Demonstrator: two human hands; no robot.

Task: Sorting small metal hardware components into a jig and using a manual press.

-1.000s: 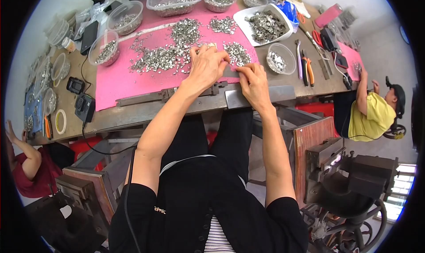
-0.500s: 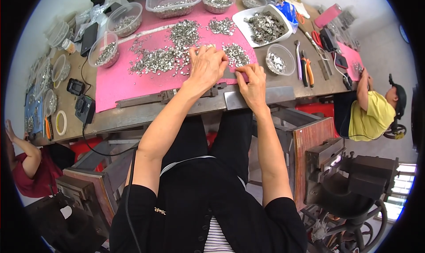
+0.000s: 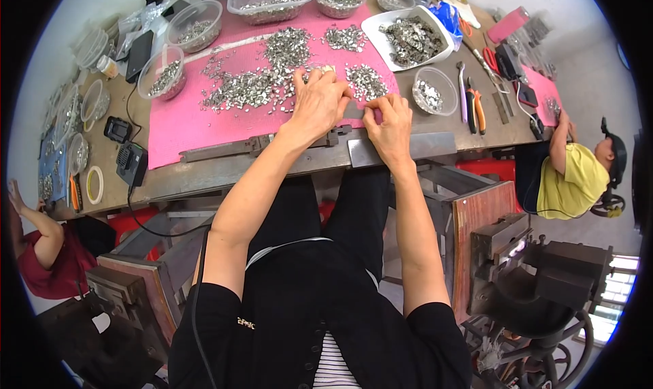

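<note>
Co-worker in dark red (image 3: pixel 54 270) at the left edge of the frame, one arm raised. Right of that, orange-handled tool (image 3: pixel 73 193) and pale ring (image 3: pixel 94 186) near each other, then black box (image 3: pixel 130 164) beside pink mat (image 3: pixel 170 142). Clear round tub (image 3: pixel 175 91) of metal bits at upper left. Loose metal pieces (image 3: pixel 248 89) scattered across the mat, upper centre of the frame, as far as the left hand (image 3: pixel 314 106). Fingers there bent, palm down, grip narrow; cannot tell whether holding a piece. Grey strip (image 3: pixel 355 112) between both hands; smaller heap (image 3: pixel 366 83) just above it. Right hand (image 3: pixel 390 127) with thumb and forefinger close together beside the strip; cannot tell whether pinching it. Flat metal plate (image 3: pixel 365 155) beneath the right wrist. Farther right, white tray (image 3: pixel 375 40) of darker bits at the top, clear bowl (image 3: pixel 449 103) of shiny bits below, then purple-handled tool (image 3: pixel 462 96) and orange-handled pliers (image 3: pixel 479 113). Co-worker in yellow (image 3: pixel 575 181) at the right, above dark machine (image 3: pixel 564 273) at lower right.
</note>
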